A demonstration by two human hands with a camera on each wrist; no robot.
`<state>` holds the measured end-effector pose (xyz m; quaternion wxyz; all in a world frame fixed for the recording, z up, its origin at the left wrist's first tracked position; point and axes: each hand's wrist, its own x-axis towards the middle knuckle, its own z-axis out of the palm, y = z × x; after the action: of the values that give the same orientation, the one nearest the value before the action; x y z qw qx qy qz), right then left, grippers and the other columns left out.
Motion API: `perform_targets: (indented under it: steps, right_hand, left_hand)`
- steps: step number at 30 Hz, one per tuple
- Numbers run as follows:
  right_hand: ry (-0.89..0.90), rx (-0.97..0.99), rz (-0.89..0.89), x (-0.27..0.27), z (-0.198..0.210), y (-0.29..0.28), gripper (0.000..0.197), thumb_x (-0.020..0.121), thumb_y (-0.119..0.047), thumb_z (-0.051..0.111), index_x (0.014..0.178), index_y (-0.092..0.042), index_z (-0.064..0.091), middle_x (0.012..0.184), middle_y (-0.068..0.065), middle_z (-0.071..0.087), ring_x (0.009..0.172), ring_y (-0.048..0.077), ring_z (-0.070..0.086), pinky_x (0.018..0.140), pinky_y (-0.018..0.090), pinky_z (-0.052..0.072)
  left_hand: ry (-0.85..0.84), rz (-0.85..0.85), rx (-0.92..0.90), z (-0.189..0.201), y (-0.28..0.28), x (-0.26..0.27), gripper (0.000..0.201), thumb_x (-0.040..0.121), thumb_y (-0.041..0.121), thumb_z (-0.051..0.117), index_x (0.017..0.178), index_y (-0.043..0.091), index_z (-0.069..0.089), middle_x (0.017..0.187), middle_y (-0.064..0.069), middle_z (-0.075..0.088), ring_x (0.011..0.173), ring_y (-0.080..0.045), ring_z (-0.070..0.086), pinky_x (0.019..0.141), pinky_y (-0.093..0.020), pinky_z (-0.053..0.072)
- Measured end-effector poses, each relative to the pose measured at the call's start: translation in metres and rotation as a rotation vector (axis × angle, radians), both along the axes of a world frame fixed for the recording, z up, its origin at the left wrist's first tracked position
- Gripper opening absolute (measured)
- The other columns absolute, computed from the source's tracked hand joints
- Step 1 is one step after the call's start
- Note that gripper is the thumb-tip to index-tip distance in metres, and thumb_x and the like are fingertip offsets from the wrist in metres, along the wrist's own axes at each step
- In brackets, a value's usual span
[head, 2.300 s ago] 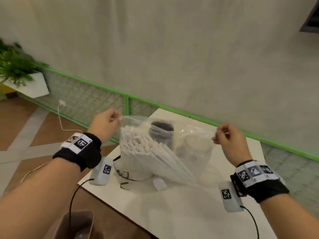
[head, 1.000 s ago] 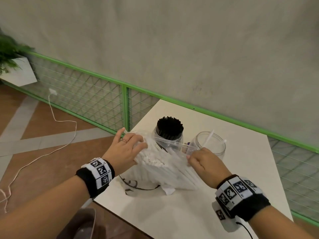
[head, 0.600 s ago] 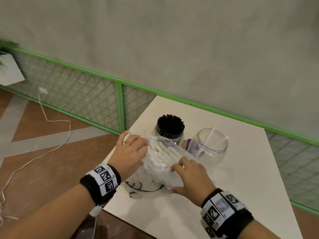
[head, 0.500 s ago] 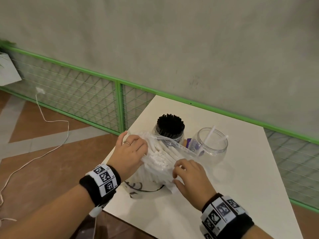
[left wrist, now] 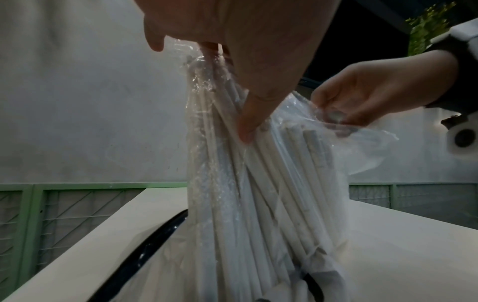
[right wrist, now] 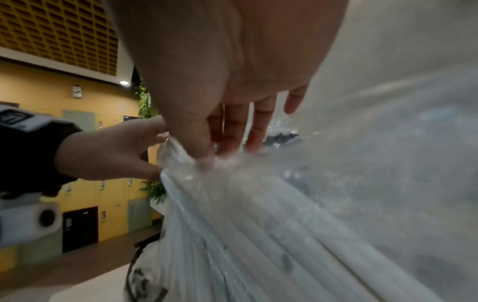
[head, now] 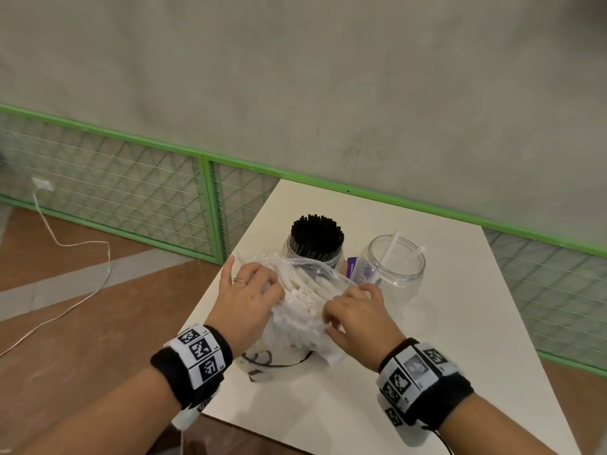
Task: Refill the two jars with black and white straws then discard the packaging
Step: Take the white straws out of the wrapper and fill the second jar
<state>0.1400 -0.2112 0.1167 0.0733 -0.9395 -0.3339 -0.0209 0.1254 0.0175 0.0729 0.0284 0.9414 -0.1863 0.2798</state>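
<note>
A clear plastic bag of white straws [head: 300, 302] stands tilted on the white table [head: 443, 339]. My left hand [head: 272, 290] grips its top left side, fingers at the bag's mouth and thumb [left wrist: 245, 128] pressed on the plastic. On the bag's near right side my right hand [head: 341, 311] pinches the film between thumb and fingers [right wrist: 204, 152]. Behind the bag one jar [head: 315, 239] is packed with black straws. To its right, the clear jar [head: 395, 269] holds two white straws.
A white carrier bag with black handles [head: 262, 361] lies under the straw bag near the table's left edge. A purple-labelled item [head: 352, 267] sits between the jars. A green mesh fence [head: 138, 188] and a white cable [head: 82, 267] lie left of the table.
The bag was held up and pulled wide between both hands; it now rests on the table. My right hand has slid down onto its near side, and my left stays at the top.
</note>
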Motion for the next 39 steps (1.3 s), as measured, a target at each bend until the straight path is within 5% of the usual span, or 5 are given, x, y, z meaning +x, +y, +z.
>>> perform_targets:
  steps: [10,15,20,31,39]
  right_hand:
    - [-0.028,0.053,-0.006,-0.031,-0.029,-0.008,0.021,0.09,-0.032,0.044,0.08,-0.03,0.063,0.063,-0.011,0.059,0.069,0.012,0.056,0.088,0.039,0.046]
    - [0.171,0.042,-0.202,-0.01,-0.018,-0.003,0.049,0.091,-0.031,0.054,0.138,-0.022,0.043,0.13,-0.002,0.053,0.12,0.02,0.044,0.102,0.027,0.036]
    - [0.264,-0.137,-0.282,0.003,-0.02,0.007,0.096,0.073,-0.052,0.071,0.149,-0.024,0.019,0.149,-0.001,0.027,0.135,0.023,0.023,0.11,0.037,0.031]
    - [0.181,-0.038,-0.344,0.008,-0.058,0.029,0.072,0.061,-0.061,0.063,0.121,-0.024,0.05,0.118,-0.001,0.038,0.108,0.023,0.037,0.089,0.036,0.038]
    - [0.335,0.755,-0.405,0.003,-0.031,0.003,0.024,0.072,-0.013,0.073,0.072,-0.025,0.053,0.073,-0.005,0.053,0.077,0.014,0.053,0.066,0.015,0.039]
  left_hand:
    - [-0.076,-0.06,-0.149,-0.011,-0.001,0.0,0.028,0.052,0.001,0.076,0.061,0.02,0.057,0.094,0.001,0.061,0.1,-0.023,0.048,0.101,-0.058,0.033]
    - [0.005,-0.205,-0.151,-0.014,0.003,0.005,0.034,0.055,-0.003,0.077,0.057,0.02,0.053,0.11,-0.006,0.062,0.116,-0.027,0.043,0.099,-0.058,0.039]
    - [0.198,-0.271,-0.117,-0.007,0.008,-0.001,0.019,0.059,0.007,0.068,0.063,0.023,0.06,0.132,-0.005,0.051,0.134,-0.03,0.032,0.101,-0.058,0.037]
    - [0.242,-0.35,-0.002,-0.008,0.015,-0.009,0.006,0.076,0.03,0.062,0.072,0.032,0.066,0.146,-0.002,0.041,0.143,-0.032,0.021,0.108,-0.052,0.033]
    - [0.228,-0.283,-0.075,-0.011,0.019,-0.005,0.005,0.073,0.03,0.065,0.068,0.031,0.064,0.14,-0.004,0.048,0.138,-0.031,0.031,0.106,-0.046,0.035]
